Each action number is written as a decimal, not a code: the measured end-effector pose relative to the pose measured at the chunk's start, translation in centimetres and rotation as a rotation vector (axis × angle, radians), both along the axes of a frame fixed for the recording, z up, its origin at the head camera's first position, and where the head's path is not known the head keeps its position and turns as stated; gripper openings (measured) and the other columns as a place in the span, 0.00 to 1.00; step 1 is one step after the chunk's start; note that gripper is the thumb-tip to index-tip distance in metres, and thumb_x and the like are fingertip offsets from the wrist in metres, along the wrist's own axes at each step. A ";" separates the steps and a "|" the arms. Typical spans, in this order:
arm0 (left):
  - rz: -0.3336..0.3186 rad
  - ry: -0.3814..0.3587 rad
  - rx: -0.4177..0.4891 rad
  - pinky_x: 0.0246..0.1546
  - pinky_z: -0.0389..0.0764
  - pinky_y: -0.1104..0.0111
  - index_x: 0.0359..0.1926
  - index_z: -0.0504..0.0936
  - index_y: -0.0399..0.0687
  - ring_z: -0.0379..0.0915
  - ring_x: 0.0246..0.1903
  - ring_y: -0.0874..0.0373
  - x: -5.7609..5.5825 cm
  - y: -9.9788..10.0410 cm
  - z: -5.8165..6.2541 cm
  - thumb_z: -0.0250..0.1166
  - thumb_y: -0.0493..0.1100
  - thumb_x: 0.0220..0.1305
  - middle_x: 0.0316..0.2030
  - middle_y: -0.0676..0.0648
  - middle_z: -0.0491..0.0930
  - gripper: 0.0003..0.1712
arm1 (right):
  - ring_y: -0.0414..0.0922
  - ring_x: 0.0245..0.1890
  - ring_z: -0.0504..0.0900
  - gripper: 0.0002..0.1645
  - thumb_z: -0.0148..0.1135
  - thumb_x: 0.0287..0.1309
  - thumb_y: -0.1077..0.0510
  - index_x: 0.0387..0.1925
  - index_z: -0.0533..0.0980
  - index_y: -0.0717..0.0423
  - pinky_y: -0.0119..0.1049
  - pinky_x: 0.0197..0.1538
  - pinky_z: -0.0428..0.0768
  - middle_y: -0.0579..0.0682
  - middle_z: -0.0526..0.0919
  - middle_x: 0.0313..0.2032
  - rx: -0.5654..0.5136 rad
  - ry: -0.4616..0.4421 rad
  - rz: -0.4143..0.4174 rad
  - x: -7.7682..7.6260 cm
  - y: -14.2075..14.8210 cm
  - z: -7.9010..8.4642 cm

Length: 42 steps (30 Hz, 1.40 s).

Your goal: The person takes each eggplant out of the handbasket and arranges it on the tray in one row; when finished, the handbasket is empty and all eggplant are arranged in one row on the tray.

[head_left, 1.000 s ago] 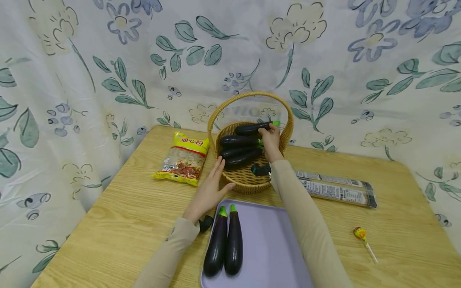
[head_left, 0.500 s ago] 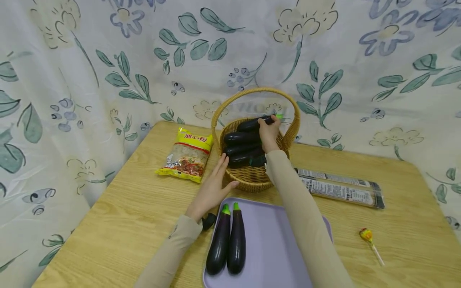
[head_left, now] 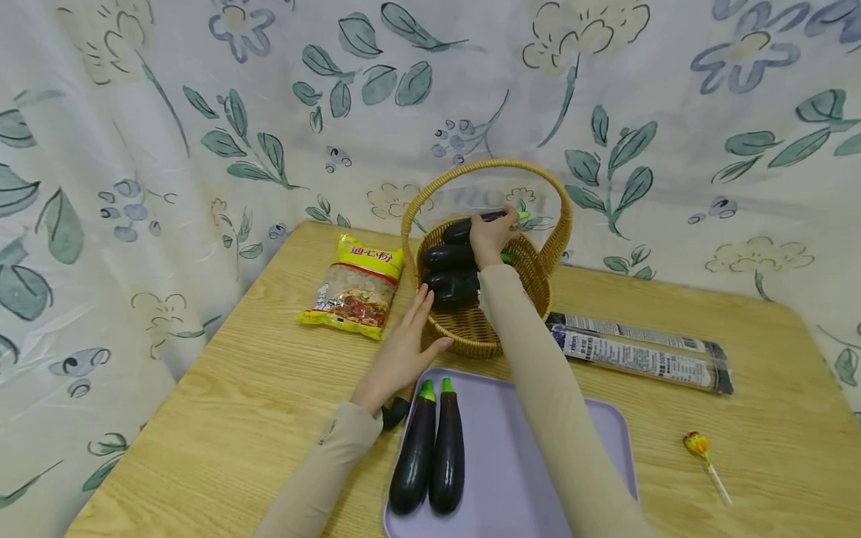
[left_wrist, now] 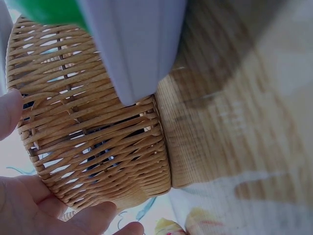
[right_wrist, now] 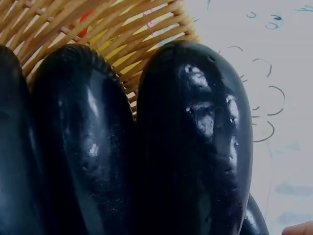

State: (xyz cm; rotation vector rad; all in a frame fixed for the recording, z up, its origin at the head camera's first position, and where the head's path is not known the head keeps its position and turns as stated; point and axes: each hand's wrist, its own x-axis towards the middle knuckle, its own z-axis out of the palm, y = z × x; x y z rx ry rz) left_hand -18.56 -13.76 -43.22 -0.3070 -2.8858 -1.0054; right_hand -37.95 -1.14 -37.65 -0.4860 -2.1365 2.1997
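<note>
Tray (head_left: 494,448) holds two eggplants (head_left: 447,452), basket (head_left: 471,347) several more. Right hand (head_left: 493,237) grips the far one (head_left: 457,232); spread left hand (head_left: 402,351) touches basket.

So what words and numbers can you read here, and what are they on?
"通心粉": on the yellow food packet.
Other print on that packet: too small to read.
Long packaging: labels too small to read surely.
Flowered cloth: faint grey marks, too blurred to tell if they're letters.
</note>
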 end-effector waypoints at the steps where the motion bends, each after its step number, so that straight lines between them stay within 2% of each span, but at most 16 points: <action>1: 0.000 0.000 0.001 0.65 0.65 0.43 0.77 0.45 0.49 0.57 0.70 0.37 0.0 0.0 0.0 0.58 0.61 0.67 0.78 0.49 0.39 0.48 | 0.53 0.59 0.64 0.36 0.56 0.67 0.57 0.69 0.50 0.46 0.41 0.47 0.67 0.62 0.40 0.70 0.000 0.005 -0.003 -0.1 -0.1 -0.1; 7: -0.001 0.003 0.003 0.65 0.65 0.43 0.77 0.45 0.49 0.56 0.70 0.38 0.0 0.0 0.0 0.58 0.61 0.67 0.78 0.48 0.39 0.48 | 0.52 0.59 0.62 0.36 0.57 0.65 0.57 0.68 0.50 0.46 0.42 0.49 0.68 0.62 0.42 0.69 0.008 0.029 -0.025 -0.5 -0.3 -0.4; 12: -0.002 -0.005 -0.003 0.65 0.66 0.43 0.77 0.44 0.51 0.56 0.70 0.38 -0.1 -0.1 -0.2 0.57 0.61 0.67 0.78 0.48 0.39 0.48 | 0.50 0.52 0.65 0.37 0.59 0.65 0.54 0.67 0.51 0.44 0.40 0.48 0.69 0.59 0.46 0.68 -0.057 0.036 -0.041 -0.4 -0.6 -0.5; 16: 0.001 -0.007 0.020 0.65 0.65 0.43 0.77 0.44 0.52 0.57 0.70 0.37 -0.1 0.3 -0.1 0.58 0.60 0.67 0.78 0.49 0.38 0.48 | 0.50 0.50 0.67 0.38 0.59 0.64 0.56 0.68 0.51 0.42 0.45 0.48 0.78 0.58 0.47 0.69 -0.139 0.059 -0.024 0.3 -0.4 0.0; 19: 0.005 -0.004 0.027 0.65 0.64 0.42 0.77 0.45 0.51 0.56 0.70 0.36 -0.2 0.5 -0.1 0.58 0.60 0.67 0.78 0.50 0.38 0.48 | 0.50 0.51 0.66 0.39 0.59 0.63 0.56 0.70 0.50 0.42 0.49 0.50 0.80 0.57 0.46 0.70 -0.154 0.077 0.010 1.0 -0.1 0.5; 21: 0.002 -0.005 0.025 0.65 0.64 0.41 0.77 0.45 0.50 0.56 0.70 0.36 -0.3 0.5 -0.2 0.58 0.60 0.67 0.78 0.49 0.38 0.48 | 0.48 0.48 0.66 0.39 0.59 0.63 0.55 0.70 0.51 0.42 0.45 0.46 0.78 0.56 0.47 0.71 -0.144 0.089 0.027 1.5 0.1 0.7; 25: 0.004 -0.009 0.020 0.65 0.62 0.39 0.77 0.45 0.49 0.54 0.70 0.35 -0.4 0.3 -0.3 0.58 0.61 0.67 0.78 0.49 0.38 0.48 | 0.45 0.37 0.71 0.39 0.58 0.64 0.58 0.71 0.51 0.44 0.39 0.36 0.73 0.57 0.55 0.69 -0.233 0.126 0.074 2.7 0.6 1.3; 27: 0.006 -0.008 0.019 0.65 0.62 0.38 0.77 0.46 0.50 0.54 0.70 0.35 -0.4 0.2 -0.2 0.58 0.60 0.67 0.78 0.50 0.38 0.48 | 0.45 0.32 0.74 0.39 0.57 0.65 0.60 0.71 0.51 0.45 0.37 0.34 0.76 0.58 0.59 0.66 -0.306 0.147 0.105 3.3 0.8 1.5; 29: 0.007 -0.014 0.025 0.65 0.61 0.38 0.77 0.45 0.50 0.53 0.71 0.35 -0.5 0.1 -0.1 0.58 0.61 0.67 0.78 0.50 0.38 0.48 | 0.45 0.32 0.76 0.38 0.55 0.65 0.60 0.71 0.50 0.46 0.37 0.33 0.79 0.59 0.61 0.63 -0.344 0.157 0.131 3.9 0.9 1.8; 32: -0.006 -0.025 0.028 0.66 0.62 0.41 0.77 0.45 0.50 0.52 0.72 0.37 -0.5 0.1 0.2 0.57 0.60 0.67 0.78 0.49 0.37 0.48 | 0.46 0.39 0.76 0.37 0.54 0.66 0.60 0.71 0.50 0.48 0.39 0.38 0.80 0.59 0.60 0.63 -0.357 0.171 0.151 4.6 1.2 2.1; 34: -0.013 -0.034 0.035 0.67 0.62 0.42 0.77 0.44 0.50 0.51 0.72 0.38 -0.5 0.1 0.3 0.57 0.60 0.67 0.78 0.49 0.37 0.48 | 0.47 0.43 0.74 0.37 0.54 0.66 0.60 0.71 0.50 0.49 0.44 0.44 0.81 0.58 0.58 0.65 -0.367 0.175 0.163 5.1 1.4 2.3; 40: -0.007 -0.040 0.040 0.66 0.63 0.41 0.77 0.44 0.50 0.51 0.72 0.37 -0.4 0.2 0.3 0.57 0.61 0.67 0.78 0.49 0.37 0.48 | 0.45 0.40 0.76 0.36 0.52 0.68 0.60 0.72 0.49 0.48 0.53 0.52 0.76 0.51 0.67 0.52 -0.476 0.141 0.232 7.0 2.6 3.1; 42: -0.006 -0.037 0.040 0.65 0.63 0.40 0.77 0.45 0.49 0.52 0.71 0.35 -0.4 0.2 0.3 0.57 0.61 0.68 0.78 0.49 0.36 0.48 | 0.46 0.43 0.77 0.35 0.50 0.69 0.61 0.72 0.50 0.47 0.55 0.56 0.74 0.51 0.68 0.51 -0.514 0.128 0.251 7.8 3.2 3.4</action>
